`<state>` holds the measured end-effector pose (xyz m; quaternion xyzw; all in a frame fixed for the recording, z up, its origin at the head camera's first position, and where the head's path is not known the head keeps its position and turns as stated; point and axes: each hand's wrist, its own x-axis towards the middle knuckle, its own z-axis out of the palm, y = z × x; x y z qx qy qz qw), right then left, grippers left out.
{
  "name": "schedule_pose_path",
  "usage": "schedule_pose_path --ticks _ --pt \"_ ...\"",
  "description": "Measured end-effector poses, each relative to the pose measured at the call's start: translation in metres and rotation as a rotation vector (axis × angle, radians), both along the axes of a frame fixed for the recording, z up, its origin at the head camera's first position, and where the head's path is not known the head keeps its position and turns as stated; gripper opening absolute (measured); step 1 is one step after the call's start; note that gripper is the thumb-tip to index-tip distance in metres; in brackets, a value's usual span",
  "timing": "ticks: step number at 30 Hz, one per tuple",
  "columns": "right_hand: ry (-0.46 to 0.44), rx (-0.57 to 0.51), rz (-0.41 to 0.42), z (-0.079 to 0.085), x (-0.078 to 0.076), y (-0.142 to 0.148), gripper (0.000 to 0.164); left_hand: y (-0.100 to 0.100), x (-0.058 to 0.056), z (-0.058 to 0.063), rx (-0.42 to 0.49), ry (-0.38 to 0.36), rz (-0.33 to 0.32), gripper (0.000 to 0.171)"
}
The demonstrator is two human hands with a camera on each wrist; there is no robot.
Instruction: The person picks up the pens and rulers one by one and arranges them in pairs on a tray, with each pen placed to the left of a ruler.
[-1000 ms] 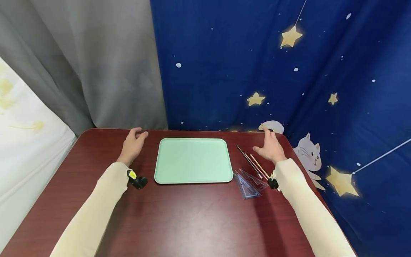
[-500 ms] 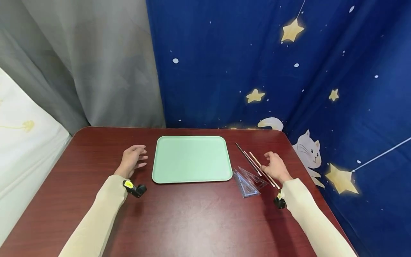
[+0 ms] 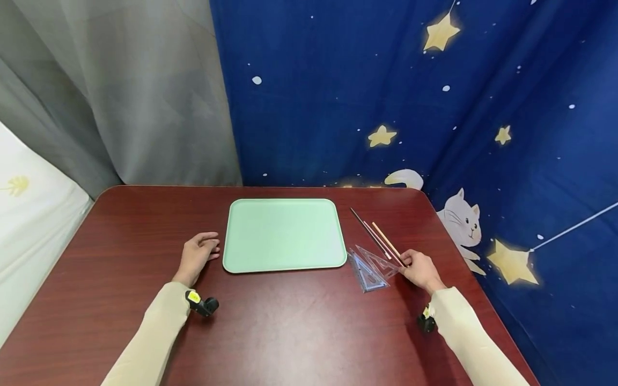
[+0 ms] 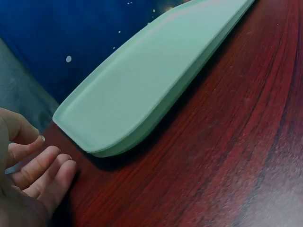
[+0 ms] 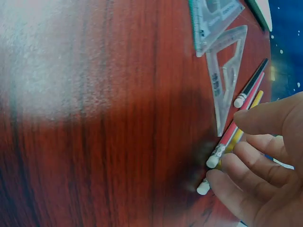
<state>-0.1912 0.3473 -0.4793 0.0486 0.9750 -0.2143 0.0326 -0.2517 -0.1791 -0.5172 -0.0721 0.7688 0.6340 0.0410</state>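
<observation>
My right hand point(image 3: 421, 269) is at the lower ends of several eraser-tipped pencils lying on the table. In the right wrist view, its thumb overlaps a pinkish-red pencil point(image 5: 229, 134), and its fingers lie beside the eraser end of a yellow pencil point(image 3: 384, 240). A gap shows between thumb and fingers. A black pencil point(image 5: 252, 81) lies alongside, farther left in the head view. Two clear triangular set squares overlap close by, one bluish set square point(image 3: 369, 276) and one colourless set square point(image 5: 217, 85). Loosely bent, my left hand point(image 3: 195, 258) holds nothing beside the pale green tray point(image 4: 123, 90).
The dark red wooden table point(image 3: 289, 332) has rounded back corners. Behind it hang a grey curtain point(image 3: 154, 107) and a blue star-patterned curtain point(image 3: 299, 107). White cloth point(image 3: 34, 225) hangs at the left edge.
My right hand has moved down toward me along the pencils to their eraser ends. My left hand has also come nearer, and the head view has tilted down slightly.
</observation>
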Motion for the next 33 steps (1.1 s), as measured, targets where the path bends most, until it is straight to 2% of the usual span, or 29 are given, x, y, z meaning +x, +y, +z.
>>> schedule_pose_path --ticks 3,6,8,11,15,18,22,26,29,33 --pt "0.0 0.022 -0.009 -0.001 0.003 0.001 0.028 0.006 0.003 -0.004 0.027 0.018 0.023 0.038" --pt "-0.011 0.034 -0.021 -0.003 0.006 0.003 0.027 0.013 0.005 -0.006 0.017 0.016 0.032 0.036" --pt "-0.021 0.043 -0.024 -0.005 0.008 0.004 0.025 0.017 0.007 -0.008 -0.01 0.016 0.039 0.036" --pt "-0.019 0.059 -0.027 -0.008 0.01 0.006 0.022 0.021 0.011 -0.012 -0.109 0.036 0.079 0.033" --pt "-0.016 0.072 -0.027 -0.012 0.014 0.007 0.02 0.028 0.019 -0.023 -0.291 0.13 0.142 0.029" --pt "-0.024 0.069 -0.028 -0.016 0.017 0.007 0.018 0.034 0.026 -0.032 -0.371 0.232 0.199 0.026" --pt "-0.021 0.069 -0.017 -0.018 0.018 0.006 0.015 0.042 0.032 -0.042 -0.395 0.375 0.268 0.021" --pt "-0.01 0.043 -0.012 -0.014 0.014 0.003 0.014 0.044 0.033 -0.046 -0.414 0.498 0.302 0.018" --pt "-0.013 0.016 -0.028 -0.009 0.011 -0.001 0.014 0.043 0.031 -0.045 -0.427 0.538 0.313 0.017" --pt "-0.039 0.011 -0.05 -0.001 0.007 -0.007 0.014 0.039 0.029 -0.041 -0.422 0.542 0.315 0.017"
